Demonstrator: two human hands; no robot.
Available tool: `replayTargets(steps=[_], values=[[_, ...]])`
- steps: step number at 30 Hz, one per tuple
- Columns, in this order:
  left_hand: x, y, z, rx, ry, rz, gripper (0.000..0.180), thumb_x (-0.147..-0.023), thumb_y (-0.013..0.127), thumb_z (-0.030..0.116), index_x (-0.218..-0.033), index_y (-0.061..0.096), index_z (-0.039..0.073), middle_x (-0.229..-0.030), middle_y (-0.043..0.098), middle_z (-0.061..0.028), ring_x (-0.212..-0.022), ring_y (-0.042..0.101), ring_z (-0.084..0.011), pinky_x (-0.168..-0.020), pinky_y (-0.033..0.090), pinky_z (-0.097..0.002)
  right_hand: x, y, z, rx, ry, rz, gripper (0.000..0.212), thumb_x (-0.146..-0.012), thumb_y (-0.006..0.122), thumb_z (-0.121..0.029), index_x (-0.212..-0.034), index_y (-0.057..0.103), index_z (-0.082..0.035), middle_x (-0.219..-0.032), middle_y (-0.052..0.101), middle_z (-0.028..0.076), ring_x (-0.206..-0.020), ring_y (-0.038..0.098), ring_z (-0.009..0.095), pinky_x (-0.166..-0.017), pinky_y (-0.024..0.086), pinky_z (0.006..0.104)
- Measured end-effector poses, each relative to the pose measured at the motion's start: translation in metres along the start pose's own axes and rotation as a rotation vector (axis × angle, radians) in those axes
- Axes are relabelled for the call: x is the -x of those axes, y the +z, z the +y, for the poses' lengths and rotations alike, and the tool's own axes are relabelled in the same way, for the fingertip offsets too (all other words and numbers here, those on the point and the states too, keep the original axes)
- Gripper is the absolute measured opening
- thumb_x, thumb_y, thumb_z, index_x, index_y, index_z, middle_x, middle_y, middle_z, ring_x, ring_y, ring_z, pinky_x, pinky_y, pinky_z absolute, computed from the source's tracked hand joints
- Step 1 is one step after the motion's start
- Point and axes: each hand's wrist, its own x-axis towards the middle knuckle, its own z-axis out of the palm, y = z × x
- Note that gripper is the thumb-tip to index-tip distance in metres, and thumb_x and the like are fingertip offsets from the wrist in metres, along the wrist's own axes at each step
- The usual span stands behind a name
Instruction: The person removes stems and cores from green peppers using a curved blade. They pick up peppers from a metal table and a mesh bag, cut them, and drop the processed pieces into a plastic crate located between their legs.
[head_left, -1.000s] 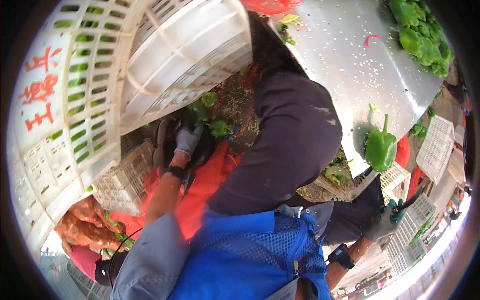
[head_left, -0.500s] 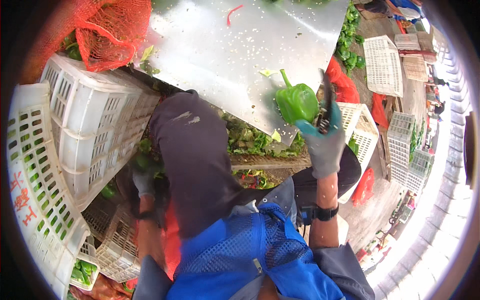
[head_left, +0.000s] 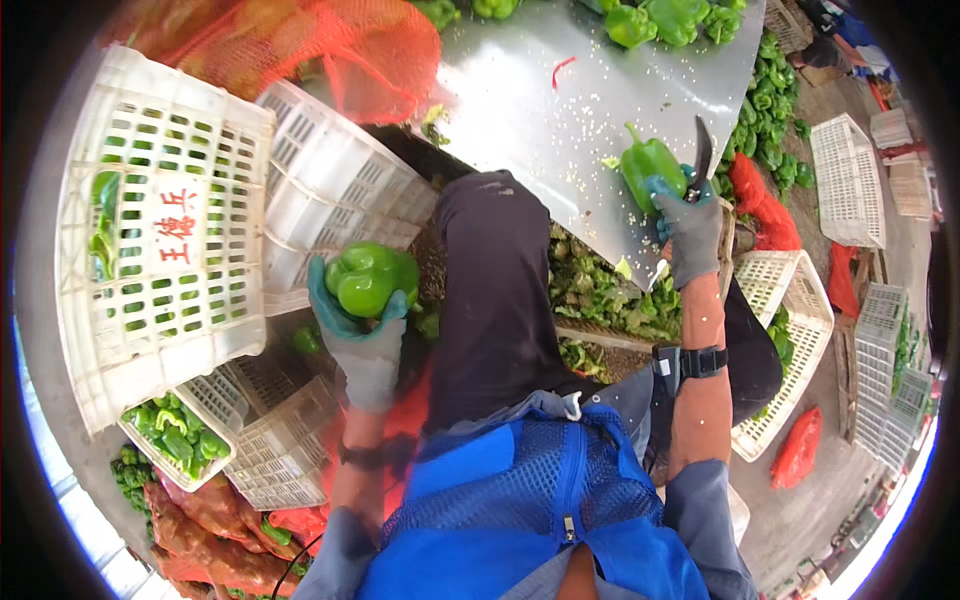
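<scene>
My gloved left hand (head_left: pixel 365 345) is wrapped round a large green bell pepper (head_left: pixel 371 278), held beside my knee and near the white crates. Over the right corner of the metal sheet (head_left: pixel 500 90), my gloved right hand (head_left: pixel 690 232) grips a knife with a dark curved blade (head_left: pixel 703 150), pointing away from me. A second green bell pepper (head_left: pixel 652 172), its stem on, is also at the fingers of that hand, against the knife. Whether it rests partly on the sheet, I cannot tell.
Pale seeds are scattered over the sheet, with several peppers (head_left: pixel 672 18) at its far edge. White plastic crates (head_left: pixel 165 290) stand on the left, under an orange mesh bag (head_left: pixel 385 60). Leafy scraps (head_left: pixel 610 285) lie below the sheet. A white crate (head_left: pixel 800 300) stands at my right.
My left hand has come up from low beside my leg with a green bell pepper now plainly in it. The right hand still has the knife and pepper. The view has shifted.
</scene>
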Motion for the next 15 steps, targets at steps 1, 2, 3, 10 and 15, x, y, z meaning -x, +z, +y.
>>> replayTargets(steps=[1, 2, 3, 10, 15], values=[[-0.01, 0.0, 0.008, -0.137, 0.097, 0.01, 0.111, -0.079, 0.096, 0.007, -0.17, 0.031, -0.005, -0.164, 0.046, -0.0194, -0.149, 0.048, -0.0285, -0.123, 0.044, -0.0417, -0.001, 0.002, 0.005, 0.11, -0.128, 0.045, 0.064, -0.079, 0.098, -0.027, -0.126, 0.071, 0.006, -0.103, 0.08, 0.013, -0.087, 0.075, 0.016, -0.077, 0.062, 0.0322], [-0.019, 0.004, 0.019, -0.128, 0.123, 0.011, 0.111, -0.079, 0.096, 0.007, -0.17, 0.031, -0.005, -0.164, 0.046, -0.0194, -0.149, 0.048, -0.0285, -0.123, 0.044, -0.0417, -0.003, 0.003, 0.008, 0.054, -0.197, 0.004, 0.065, -0.078, 0.098, -0.034, -0.124, 0.073, 0.005, -0.102, 0.081, 0.015, -0.09, 0.077, 0.02, -0.081, 0.062, 0.035], [-0.029, 0.012, 0.04, -0.052, 0.129, 0.008, 0.113, -0.078, 0.096, 0.007, -0.17, 0.031, -0.005, -0.164, 0.046, -0.0194, -0.149, 0.049, -0.0287, -0.122, 0.045, -0.0419, -0.009, 0.004, 0.015, 0.158, -0.229, 0.038, 0.067, -0.078, 0.098, -0.039, -0.122, 0.074, 0.005, -0.101, 0.081, 0.016, -0.091, 0.078, 0.023, -0.083, 0.062, 0.0368], [-0.116, 0.109, 0.14, -0.232, 0.718, -0.104, 0.092, -0.077, 0.095, 0.013, -0.157, 0.052, -0.003, -0.146, 0.06, -0.0256, -0.129, 0.063, -0.0438, -0.111, 0.054, -0.0495, -0.002, -0.02, -0.016, -0.544, 0.215, -0.255, 0.04, -0.099, 0.082, -0.026, -0.12, 0.07, 0.006, -0.091, 0.072, 0.008, -0.064, 0.065, 0.013, -0.052, 0.052, 0.0274], [-0.15, 0.194, 0.131, -0.571, 0.794, -0.391, 0.096, -0.085, 0.086, 0.019, -0.168, 0.039, 0.013, -0.156, 0.052, -0.023, -0.141, 0.052, -0.0465, -0.119, 0.045, -0.0539, 0.032, -0.045, -0.029, -0.868, 0.345, -0.369, 0.054, -0.101, 0.081, -0.029, -0.139, 0.066, 0.007, -0.107, 0.076, 0.011, -0.083, 0.075, 0.019, -0.069, 0.062, 0.0297]])
